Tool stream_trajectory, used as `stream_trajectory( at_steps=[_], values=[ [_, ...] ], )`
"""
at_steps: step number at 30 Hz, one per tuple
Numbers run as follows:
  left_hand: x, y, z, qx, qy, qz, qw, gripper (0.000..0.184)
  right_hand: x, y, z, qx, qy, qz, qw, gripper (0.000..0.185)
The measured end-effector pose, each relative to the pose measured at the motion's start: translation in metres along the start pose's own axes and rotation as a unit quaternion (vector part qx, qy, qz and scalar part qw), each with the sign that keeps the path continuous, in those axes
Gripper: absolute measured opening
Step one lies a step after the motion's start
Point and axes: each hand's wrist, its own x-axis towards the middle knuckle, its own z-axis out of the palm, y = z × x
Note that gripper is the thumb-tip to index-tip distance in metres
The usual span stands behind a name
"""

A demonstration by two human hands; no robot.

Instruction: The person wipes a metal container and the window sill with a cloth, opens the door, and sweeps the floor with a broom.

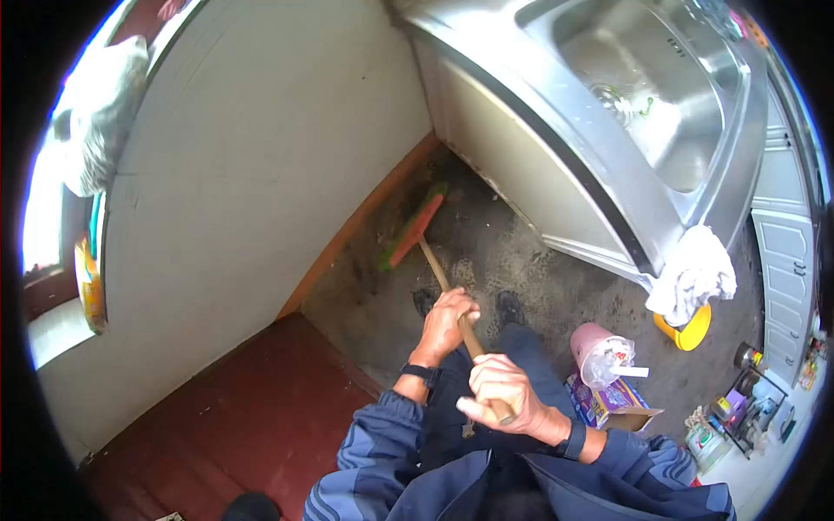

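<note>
A broom (436,265) with a wooden handle slants down in front of me. Its red head (417,231) rests on the dark floor near the wall corner, and greenish bristles show along the edge. My left hand (446,323) is wrapped round the handle at mid-length. Closer to my body, my right hand (506,392) grips the handle near its top end, which sticks out past the fingers. Both wrists wear dark bands.
A steel sink (643,104) on a cabinet stands at upper right, a white cloth (693,276) over its edge. Below are a yellow bucket (686,328), a pink bin (599,352) and an open purple box (608,401). A dark red surface (234,408) lies at left.
</note>
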Motion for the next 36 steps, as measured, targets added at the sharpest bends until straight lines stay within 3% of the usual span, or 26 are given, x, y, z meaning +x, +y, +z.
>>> stream_trajectory(
  at_steps=[3, 5, 7, 11, 12, 15, 16, 19, 22, 23, 25, 29, 33, 36],
  values=[
    [0.003, 0.048, -0.015, 0.012, -0.009, -0.002, 1.0, 0.018, 0.012, -0.024, -0.031, 0.052, -0.04, -0.043, 0.997, 0.034],
    [0.018, 0.066, -0.012, 0.023, 0.05, 0.011, 0.998, 0.02, 0.013, -0.021, -0.041, 0.052, 0.0, -0.06, 0.997, 0.032],
    [0.046, 0.041, 0.001, 0.061, 0.064, 0.06, 0.994, 0.02, 0.014, -0.001, -0.047, 0.022, 0.037, -0.075, 0.996, 0.031],
    [0.104, 0.027, 0.029, 0.068, 0.137, 0.039, 0.987, 0.019, 0.016, 0.062, -0.06, 0.037, 0.057, -0.053, 0.996, 0.028],
    [0.11, 0.032, 0.038, 0.054, 0.143, 0.052, 0.987, 0.02, 0.019, 0.061, -0.065, 0.032, 0.105, -0.055, 0.992, 0.027],
    [0.099, 0.027, 0.067, 0.067, 0.05, 0.068, 0.994, 0.019, -0.018, 0.071, -0.074, 0.014, 0.148, -0.035, 0.988, 0.027],
    [0.088, 0.038, 0.072, 0.05, 0.017, 0.035, 0.998, 0.021, -0.026, 0.054, -0.079, 0.02, 0.143, 0.001, 0.99, 0.029],
    [0.053, 0.063, 0.065, 0.002, -0.045, 0.05, 0.998, 0.025, -0.032, 0.002, -0.084, 0.008, 0.078, -0.011, 0.997, 0.035],
    [0.029, 0.106, 0.039, 0.009, -0.05, 0.059, 0.997, 0.028, -0.028, -0.028, -0.078, 0.056, 0.069, -0.048, 0.995, 0.035],
    [0.019, 0.094, 0.044, -0.052, 0.0, 0.076, 0.996, 0.03, -0.025, -0.038, -0.077, 0.067, 0.08, -0.057, 0.993, 0.035],
    [0.013, 0.117, 0.025, 0.009, 0.026, 0.039, 0.999, 0.03, -0.027, -0.042, -0.07, 0.071, 0.092, -0.064, 0.991, 0.033],
    [0.029, 0.058, 0.029, 0.07, 0.051, 0.075, 0.993, 0.026, -0.036, -0.001, -0.037, 0.048, 0.117, -0.041, 0.991, 0.031],
    [0.024, 0.03, 0.086, 0.039, 0.009, 0.068, 0.997, 0.025, -0.078, 0.03, -0.028, 0.001, 0.177, -0.031, 0.984, 0.027],
    [-0.012, 0.054, 0.125, 0.023, -0.047, 0.089, 0.995, 0.027, -0.127, 0.003, -0.026, -0.04, 0.22, 0.009, 0.975, 0.03]
  ],
)
